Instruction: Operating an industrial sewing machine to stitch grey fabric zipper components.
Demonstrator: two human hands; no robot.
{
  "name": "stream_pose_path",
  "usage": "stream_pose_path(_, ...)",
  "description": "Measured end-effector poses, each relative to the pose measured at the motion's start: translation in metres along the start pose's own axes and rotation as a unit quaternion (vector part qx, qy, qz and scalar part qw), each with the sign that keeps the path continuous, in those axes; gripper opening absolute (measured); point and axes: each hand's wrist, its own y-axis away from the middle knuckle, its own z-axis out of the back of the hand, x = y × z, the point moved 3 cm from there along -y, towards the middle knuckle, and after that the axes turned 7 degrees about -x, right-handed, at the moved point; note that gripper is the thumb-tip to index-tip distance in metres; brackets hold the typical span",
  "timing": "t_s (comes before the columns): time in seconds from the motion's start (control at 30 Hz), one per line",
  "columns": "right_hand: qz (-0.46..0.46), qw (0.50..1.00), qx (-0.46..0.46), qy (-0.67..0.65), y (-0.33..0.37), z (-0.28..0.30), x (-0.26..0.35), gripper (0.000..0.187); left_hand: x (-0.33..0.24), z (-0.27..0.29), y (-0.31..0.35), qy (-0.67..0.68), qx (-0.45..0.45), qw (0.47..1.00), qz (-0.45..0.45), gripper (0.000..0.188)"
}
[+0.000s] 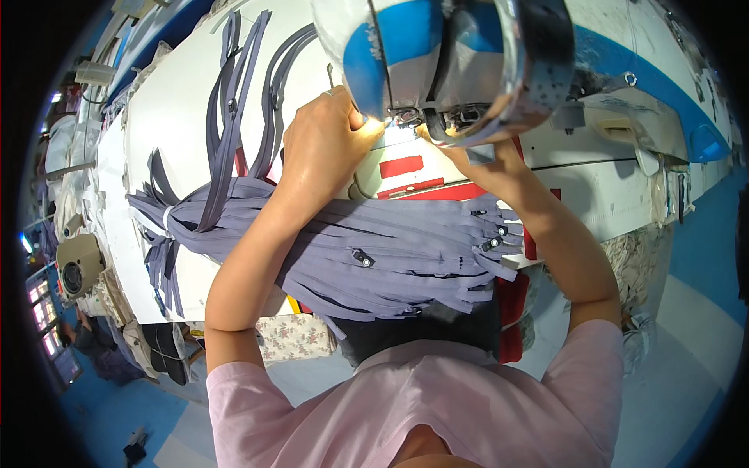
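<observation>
A sewing machine (pixel 546 62) with a white, blue and chrome head stands in front of me, its needle area brightly lit. My left hand (pixel 324 136) is just left of the presser foot (pixel 406 117), thumb and fingers pressed together. What they pinch is lost in the glare. My right hand (pixel 488 168) reaches in from the other side, its fingers mostly hidden behind the machine head; one fingertip shows near the foot. Under my forearms lies a thick bundle of grey-purple zippers (pixel 390 242), with black sliders and a white tie at its left end.
More grey zippers (pixel 230 101) lie in loose strips across the white tabletop (pixel 172 117) on the left. Red patches (pixel 402 166) mark the table below the needle. Floral fabric (pixel 300 339) shows under the front edge. A beige machine part (pixel 80 267) stands far left.
</observation>
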Motion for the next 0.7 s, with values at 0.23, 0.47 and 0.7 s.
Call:
stream_pose_path(0.23,0.054,0.988,-0.022,0.144,-0.010,-0.029,-0.008,0.071,0.004,-0.004,-0.001,0.093,-0.020,0.995,0.001,0.030)
stream_pose_path(0.47,0.112,0.951,-0.043,0.286,-0.021,-0.042,-0.010,0.084,0.002,-0.005,0.000,0.101,-0.030,0.994,-0.002,0.026)
stream_pose_path(0.7,-0.046,0.991,0.035,-0.120,-0.003,0.001,0.002,0.058,-0.002,-0.008,0.006,0.080,-0.086,0.990,-0.073,0.024)
